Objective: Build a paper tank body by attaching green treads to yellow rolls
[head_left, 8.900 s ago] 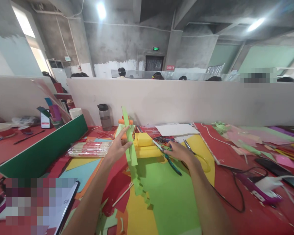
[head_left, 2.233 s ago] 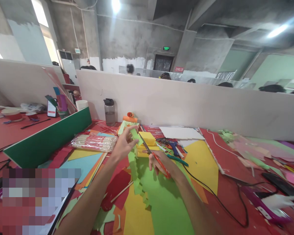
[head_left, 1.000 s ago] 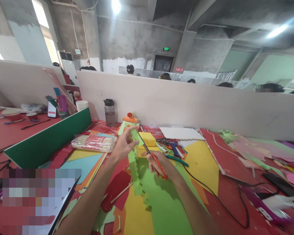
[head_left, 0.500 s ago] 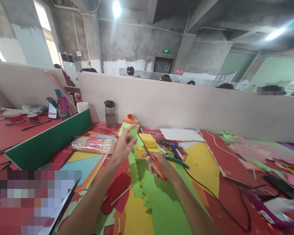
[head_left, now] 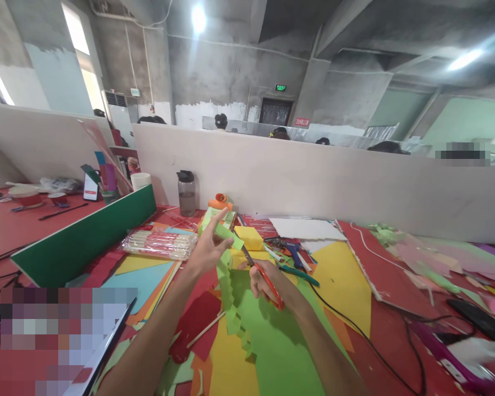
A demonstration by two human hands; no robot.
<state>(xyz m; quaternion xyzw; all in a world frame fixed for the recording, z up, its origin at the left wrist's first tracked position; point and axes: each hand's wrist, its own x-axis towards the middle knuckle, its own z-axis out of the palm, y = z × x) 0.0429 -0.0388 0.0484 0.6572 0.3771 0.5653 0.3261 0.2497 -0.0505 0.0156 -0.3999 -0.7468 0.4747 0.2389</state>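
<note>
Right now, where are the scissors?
Head view, below and slightly right of centre: the scissors are in the right hand, blades by the green paper strip held in the left hand.

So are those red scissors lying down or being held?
Held: the right hand grips the red scissors, their blades by the green strip.

Two hands (head_left: 208, 252) (head_left: 281, 276), one pair of scissors (head_left: 271, 284); one bottle (head_left: 186, 197) (one lid (head_left: 185, 176))

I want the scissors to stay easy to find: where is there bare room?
The red panel is mostly bare between the yellow sheet and pink scraps; red tabletop also shows between the black stick and green divider. It's crowded around the left hand and right hand: yellow block, packaged sticks.
</note>
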